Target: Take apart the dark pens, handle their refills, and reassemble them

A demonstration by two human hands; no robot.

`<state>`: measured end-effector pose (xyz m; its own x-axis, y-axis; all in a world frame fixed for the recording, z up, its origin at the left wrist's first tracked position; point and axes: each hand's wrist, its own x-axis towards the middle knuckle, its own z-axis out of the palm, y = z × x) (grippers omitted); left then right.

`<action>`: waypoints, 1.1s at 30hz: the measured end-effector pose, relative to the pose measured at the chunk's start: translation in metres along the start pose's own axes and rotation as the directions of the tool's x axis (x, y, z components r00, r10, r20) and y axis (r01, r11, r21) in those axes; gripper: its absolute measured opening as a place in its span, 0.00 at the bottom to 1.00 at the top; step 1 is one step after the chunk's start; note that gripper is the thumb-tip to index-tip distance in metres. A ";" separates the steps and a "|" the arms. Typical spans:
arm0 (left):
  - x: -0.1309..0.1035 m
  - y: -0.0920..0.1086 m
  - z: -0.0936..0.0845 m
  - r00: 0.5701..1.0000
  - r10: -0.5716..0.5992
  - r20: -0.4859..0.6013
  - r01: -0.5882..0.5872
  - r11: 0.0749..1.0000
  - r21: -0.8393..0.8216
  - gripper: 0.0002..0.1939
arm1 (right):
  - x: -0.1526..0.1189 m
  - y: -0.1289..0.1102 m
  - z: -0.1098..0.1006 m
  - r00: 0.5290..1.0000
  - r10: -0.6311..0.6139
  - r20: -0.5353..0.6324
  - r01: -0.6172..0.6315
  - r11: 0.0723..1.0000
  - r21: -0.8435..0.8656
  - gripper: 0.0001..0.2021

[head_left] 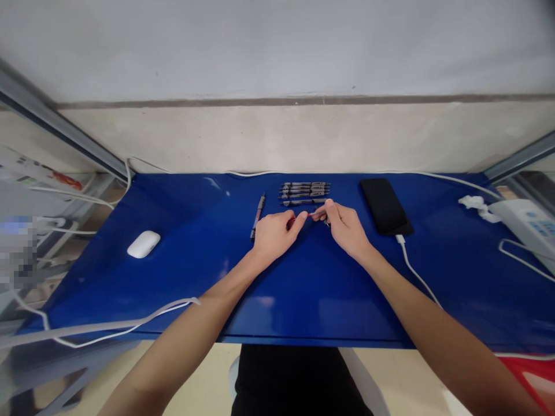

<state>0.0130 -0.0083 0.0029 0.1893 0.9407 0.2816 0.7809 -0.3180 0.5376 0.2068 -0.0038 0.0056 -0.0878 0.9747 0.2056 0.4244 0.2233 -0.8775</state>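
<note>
Over the middle of the blue table [303, 289], my left hand [277, 232] is closed on a thin red piece that looks like part of a pen. Facing it, my right hand [344, 225] pinches a slim greyish pen part [318, 212], whose end meets the red piece between the hands. Just beyond my fingers lies a row of several dark pens [304, 189], side by side, with one pen [303, 202] slightly nearer to me. Another pen [258, 216] lies at a slant beside my left hand, its lower end close to the knuckles.
A black phone [385, 205] with a white cable [411, 263] lies on the right. On the left sits a white earbud case [144, 244]. A white power strip [526, 222] and crumpled tissue [479, 207] are at the right edge. Another white cable [130, 325] crosses the front left.
</note>
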 end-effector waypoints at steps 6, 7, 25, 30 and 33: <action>0.002 0.001 -0.002 1.000 -0.030 -0.002 0.030 0.997 -0.066 0.29 | 0.001 0.001 -0.001 1.000 -0.013 0.002 0.013 1.000 -0.021 0.29; 0.002 0.001 -0.003 0.999 -0.036 -0.004 0.035 0.996 -0.085 0.29 | 0.001 0.001 -0.001 1.000 -0.018 0.005 0.018 0.999 -0.033 0.29; 0.001 0.003 -0.009 0.996 -0.087 -0.001 0.077 0.893 -0.444 0.29 | 0.002 -0.002 -0.001 0.982 -0.184 0.043 0.189 0.943 -0.274 0.17; 0.002 -0.001 -0.008 0.994 -0.109 -0.033 0.071 0.817 -0.572 0.31 | 0.003 0.001 0.001 0.963 -0.258 0.084 0.270 0.895 -0.355 0.16; 0.002 -0.003 -0.006 0.993 -0.108 -0.050 0.055 0.787 -0.615 0.32 | 0.002 0.004 0.001 0.964 -0.256 0.068 0.262 0.891 -0.371 0.09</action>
<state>0.0074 -0.0057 0.0065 0.0735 0.9626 0.2609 0.2588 -0.2711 0.9271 0.2077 -0.0005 0.0024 -0.2544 0.8835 0.3933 0.6896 0.4509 -0.5667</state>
